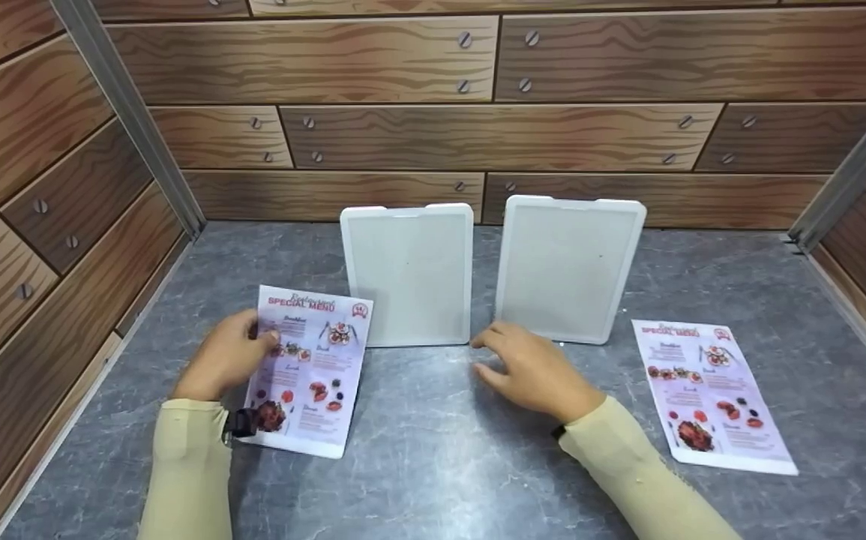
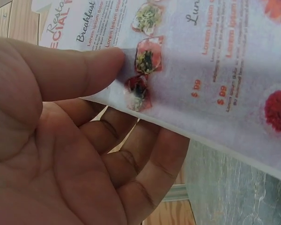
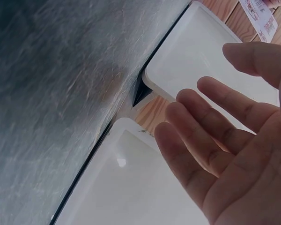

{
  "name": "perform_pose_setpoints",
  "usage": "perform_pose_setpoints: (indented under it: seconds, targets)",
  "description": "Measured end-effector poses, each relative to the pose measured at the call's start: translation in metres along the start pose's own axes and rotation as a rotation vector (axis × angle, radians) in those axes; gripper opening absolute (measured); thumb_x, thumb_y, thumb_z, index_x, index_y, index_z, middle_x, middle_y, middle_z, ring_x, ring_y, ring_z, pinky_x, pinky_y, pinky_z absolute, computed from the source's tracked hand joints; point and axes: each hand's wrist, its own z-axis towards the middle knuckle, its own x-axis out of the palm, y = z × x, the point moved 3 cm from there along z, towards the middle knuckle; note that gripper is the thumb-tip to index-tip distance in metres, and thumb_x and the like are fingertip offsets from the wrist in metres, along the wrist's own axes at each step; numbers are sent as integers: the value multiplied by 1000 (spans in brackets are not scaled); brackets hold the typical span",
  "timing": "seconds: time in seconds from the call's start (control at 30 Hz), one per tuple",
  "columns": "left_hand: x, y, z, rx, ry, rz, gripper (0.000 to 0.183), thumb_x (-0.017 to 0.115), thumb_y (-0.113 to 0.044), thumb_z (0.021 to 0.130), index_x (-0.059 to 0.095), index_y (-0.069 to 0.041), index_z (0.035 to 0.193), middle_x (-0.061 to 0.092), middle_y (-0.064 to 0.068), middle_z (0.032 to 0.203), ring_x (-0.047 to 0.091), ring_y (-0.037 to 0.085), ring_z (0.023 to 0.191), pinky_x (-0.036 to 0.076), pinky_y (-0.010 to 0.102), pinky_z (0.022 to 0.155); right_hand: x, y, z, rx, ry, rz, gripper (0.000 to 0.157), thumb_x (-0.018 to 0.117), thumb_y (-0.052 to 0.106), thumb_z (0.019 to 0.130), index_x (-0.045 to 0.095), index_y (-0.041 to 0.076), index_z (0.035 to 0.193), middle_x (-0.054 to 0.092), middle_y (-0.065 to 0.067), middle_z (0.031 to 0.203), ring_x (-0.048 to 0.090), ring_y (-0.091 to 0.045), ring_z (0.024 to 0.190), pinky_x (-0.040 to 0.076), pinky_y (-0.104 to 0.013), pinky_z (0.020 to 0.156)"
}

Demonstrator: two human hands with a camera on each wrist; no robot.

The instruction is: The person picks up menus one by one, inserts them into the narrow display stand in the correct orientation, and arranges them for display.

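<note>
My left hand (image 1: 229,355) pinches the left edge of a printed menu sheet (image 1: 320,367), thumb on the printed face and fingers behind, as the left wrist view shows. The sheet is held tilted, and its upper right part overlaps the lower left edge of a white framed display stand (image 1: 410,277). A second white stand (image 1: 569,270) is upright to its right. My right hand (image 1: 534,373) hovers before the gap between the two stands, fingers loosely bent and holding nothing. In the right wrist view its fingers (image 3: 178,154) appear in front of both stands.
Another menu sheet (image 1: 714,397) lies flat on the grey marbled table (image 1: 433,480) at the right. Wood-patterned panels (image 1: 477,135) close off the back and sides, with metal corner posts (image 1: 140,112) between them.
</note>
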Motion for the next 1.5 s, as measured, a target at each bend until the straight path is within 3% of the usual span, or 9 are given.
perform_pose_setpoints:
  seconds: [0.4,0.73,0.93,1.2,1.5]
  targets:
    - [9,-11,4,48,-17,-24,19,59,-10,102,65,3,113,69,17,103,63,27,91,50,41,83,-3,-5,-1,-30,-68,8,25,73,22,95,71,7,115,70,-8,109,69,-27,101,57,-46,87]
    - [12,-23,3,71,-20,-67,27,55,-10,104,62,4,127,69,21,115,65,29,99,52,46,89,-6,-4,-1,-42,-99,15,21,73,20,95,71,8,112,70,-7,107,69,-26,99,57,-45,84]
    - [17,-31,1,128,-31,-54,23,57,-9,103,64,3,122,70,18,108,66,26,93,54,42,83,-8,-4,0,-26,-99,11,19,73,21,96,72,10,112,70,-6,106,69,-24,96,58,-44,82]
    - [28,-35,3,140,-35,-71,22,58,-9,103,64,2,121,70,16,105,65,25,91,54,41,82,-14,-1,1,-31,-117,11,18,73,20,96,72,12,112,70,-2,107,69,-22,97,57,-43,82]
    - [35,-46,4,179,-97,-126,22,60,-7,102,66,0,122,72,15,103,67,25,88,55,36,77,-16,-2,1,-41,-153,62,18,73,16,95,71,8,111,70,-4,106,68,-21,97,57,-42,84]
